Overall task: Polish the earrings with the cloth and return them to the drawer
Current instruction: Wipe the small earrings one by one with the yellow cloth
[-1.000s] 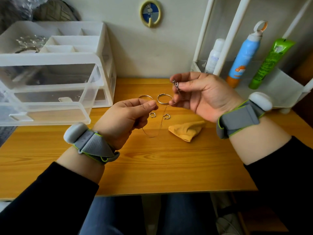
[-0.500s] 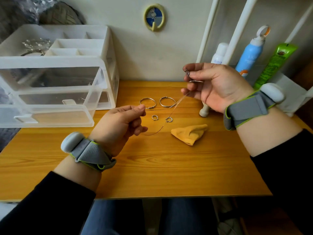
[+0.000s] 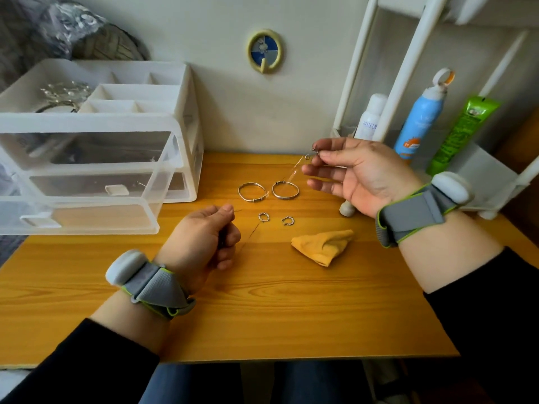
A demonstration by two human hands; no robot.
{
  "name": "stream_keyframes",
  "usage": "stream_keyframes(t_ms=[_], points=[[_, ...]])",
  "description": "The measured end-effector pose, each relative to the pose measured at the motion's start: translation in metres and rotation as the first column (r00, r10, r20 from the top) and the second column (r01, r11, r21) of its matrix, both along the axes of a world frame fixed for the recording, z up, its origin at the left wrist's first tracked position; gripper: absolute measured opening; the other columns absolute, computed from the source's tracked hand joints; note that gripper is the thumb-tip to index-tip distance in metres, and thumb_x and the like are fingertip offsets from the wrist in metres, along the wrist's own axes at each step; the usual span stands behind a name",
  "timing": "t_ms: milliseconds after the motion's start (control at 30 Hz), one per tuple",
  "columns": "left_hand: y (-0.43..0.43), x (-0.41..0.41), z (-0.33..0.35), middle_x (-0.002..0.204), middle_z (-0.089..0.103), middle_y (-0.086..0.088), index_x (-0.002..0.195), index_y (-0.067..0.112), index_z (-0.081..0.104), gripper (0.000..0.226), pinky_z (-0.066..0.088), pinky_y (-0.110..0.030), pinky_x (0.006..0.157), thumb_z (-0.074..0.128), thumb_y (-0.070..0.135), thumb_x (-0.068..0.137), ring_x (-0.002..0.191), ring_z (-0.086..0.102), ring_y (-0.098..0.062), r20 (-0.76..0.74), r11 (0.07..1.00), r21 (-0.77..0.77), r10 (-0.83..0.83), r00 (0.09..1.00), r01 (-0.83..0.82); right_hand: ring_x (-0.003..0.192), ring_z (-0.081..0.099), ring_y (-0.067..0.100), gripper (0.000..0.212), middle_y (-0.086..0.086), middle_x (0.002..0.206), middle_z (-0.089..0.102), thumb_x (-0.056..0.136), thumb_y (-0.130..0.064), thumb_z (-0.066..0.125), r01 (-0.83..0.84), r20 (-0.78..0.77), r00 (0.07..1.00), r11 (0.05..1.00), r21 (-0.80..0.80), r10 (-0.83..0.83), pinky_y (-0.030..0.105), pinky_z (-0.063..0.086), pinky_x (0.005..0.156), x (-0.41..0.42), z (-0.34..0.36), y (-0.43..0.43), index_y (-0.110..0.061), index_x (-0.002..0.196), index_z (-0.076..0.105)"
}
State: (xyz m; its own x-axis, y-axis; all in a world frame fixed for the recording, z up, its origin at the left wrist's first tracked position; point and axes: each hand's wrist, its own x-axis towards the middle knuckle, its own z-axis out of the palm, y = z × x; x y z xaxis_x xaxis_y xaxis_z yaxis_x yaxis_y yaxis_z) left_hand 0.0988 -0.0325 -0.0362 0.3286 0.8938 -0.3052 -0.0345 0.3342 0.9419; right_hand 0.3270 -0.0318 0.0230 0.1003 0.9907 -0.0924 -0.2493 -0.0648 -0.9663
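A thin chain (image 3: 293, 173) stretches between my hands above the wooden table (image 3: 262, 301). My right hand (image 3: 355, 176) pinches its clasp end, raised near the wall. My left hand (image 3: 204, 240) pinches the other end low over the table. Two large silver hoops (image 3: 252, 192) (image 3: 285, 190) lie side by side on the table. Two small twisted hoop earrings (image 3: 263, 217) (image 3: 288, 220) lie just in front of them. A crumpled yellow cloth (image 3: 323, 246) lies to their right. The clear plastic drawer unit (image 3: 87, 176) stands at the left with a drawer pulled out.
A white rack (image 3: 379, 83) at the right holds a white bottle (image 3: 372, 118), a blue spray can (image 3: 420, 121) and a green tube (image 3: 463, 126). A round hook (image 3: 264, 52) hangs on the wall. The organiser's top tray holds jewellery (image 3: 62, 94).
My hands have drawn apart: the right rose toward the wall, the left dropped toward the table, and the chain between them has pulled straighter.
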Motion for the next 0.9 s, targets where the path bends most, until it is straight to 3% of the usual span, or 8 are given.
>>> stream_keyframes(t_ms=[133, 267, 333, 500, 633, 767, 900], points=[[0.0004, 0.0045, -0.0018, 0.062, 0.062, -0.015, 0.101, 0.011, 0.039, 0.018, 0.035, -0.02, 0.034, 0.035, 0.028, 0.102, 0.036, 0.04, -0.018, 0.009, 0.998, -0.046, 0.038, 0.999, -0.038, 0.07, 0.069, 0.024, 0.019, 0.008, 0.068, 0.061, 0.092, 0.005, 0.046, -0.024, -0.075, 0.997, 1.0, 0.012, 0.024, 0.038, 0.058, 0.07, -0.0023, -0.0011, -0.0003, -0.007, 0.088, 0.06], [0.0039, 0.0076, -0.0051, 0.089, 0.071, -0.024, 0.136, 0.007, 0.022, 0.042, 0.039, -0.021, 0.032, 0.03, 0.031, 0.103, 0.036, 0.052, -0.024, 0.015, 0.996, -0.077, 0.05, 0.999, -0.049, 0.064, 0.069, 0.025, 0.021, 0.009, 0.067, 0.06, 0.092, 0.006, 0.042, -0.041, -0.165, 0.985, 0.999, 0.022, 0.044, 0.039, 0.06, 0.064, -0.0045, -0.0011, -0.0006, -0.006, 0.089, 0.059], [0.0027, 0.0072, -0.0062, 0.093, 0.072, -0.023, 0.14, 0.01, 0.018, 0.045, 0.041, -0.022, 0.032, 0.029, 0.032, 0.103, 0.043, 0.06, -0.027, 0.03, 0.995, -0.093, 0.051, 0.998, -0.048, 0.063, 0.069, 0.025, 0.021, 0.008, 0.066, 0.059, 0.093, 0.005, 0.042, -0.043, -0.201, 0.978, 0.999, 0.024, 0.047, 0.039, 0.06, 0.062, -0.0056, -0.0012, -0.0013, -0.006, 0.089, 0.059], [-0.0013, 0.0071, -0.0076, 0.081, 0.065, -0.017, 0.133, 0.012, 0.033, 0.038, 0.045, -0.026, 0.034, 0.033, 0.033, 0.102, 0.058, 0.069, -0.034, 0.056, 0.981, -0.137, 0.146, 0.988, -0.138, 0.055, 0.064, 0.019, 0.022, 0.007, 0.063, 0.057, 0.093, 0.005, 0.042, -0.026, -0.265, 0.964, 1.0, 0.01, 0.028, 0.036, 0.058, 0.056, -0.0067, -0.0014, -0.002, -0.007, 0.088, 0.06], [-0.0023, 0.0088, -0.0045, 0.066, 0.049, -0.011, 0.108, 0.011, 0.043, 0.025, 0.049, -0.03, 0.039, 0.035, 0.034, 0.101, 0.057, 0.066, -0.034, 0.043, 0.973, -0.169, 0.166, 0.985, -0.157, 0.05, 0.059, 0.015, 0.023, 0.006, 0.063, 0.057, 0.093, 0.003, 0.044, -0.002, -0.221, 0.975, 1.0, -0.01, 0.0, 0.027, 0.054, 0.049, -0.0053, -0.0004, -0.0024, -0.008, 0.086, 0.062], [-0.0009, 0.0097, -0.007, 0.062, 0.045, -0.01, 0.091, 0.008, 0.046, 0.024, 0.05, -0.032, 0.041, 0.039, 0.029, 0.1, 0.047, 0.058, -0.026, -0.068, 0.99, -0.072, 0.116, 0.991, -0.121, 0.05, 0.056, 0.013, 0.02, 0.006, 0.065, 0.057, 0.091, 0.004, 0.047, 0.008, -0.155, 0.988, 1.0, -0.021, -0.011, 0.019, 0.045, 0.044, -0.0042, 0.002, -0.0008, -0.008, 0.085, 0.063], [0.001, 0.0084, -0.004, 0.062, 0.059, -0.009, 0.094, 0.007, 0.053, 0.017, 0.056, -0.035, 0.05, 0.05, 0.024, 0.095, 0.051, 0.064, -0.024, -0.232, 1.0, 0.027, 0.006, 0.973, 0.0, 0.052, 0.055, 0.012, 0.019, 0.007, 0.065, 0.061, 0.089, 0.006, 0.049, -0.071, -0.018, 0.997, 0.997, -0.007, 0.07, 0.02, 0.043, 0.042, -0.0054, 0.0064, -0.0015, -0.005, 0.085, 0.064]])
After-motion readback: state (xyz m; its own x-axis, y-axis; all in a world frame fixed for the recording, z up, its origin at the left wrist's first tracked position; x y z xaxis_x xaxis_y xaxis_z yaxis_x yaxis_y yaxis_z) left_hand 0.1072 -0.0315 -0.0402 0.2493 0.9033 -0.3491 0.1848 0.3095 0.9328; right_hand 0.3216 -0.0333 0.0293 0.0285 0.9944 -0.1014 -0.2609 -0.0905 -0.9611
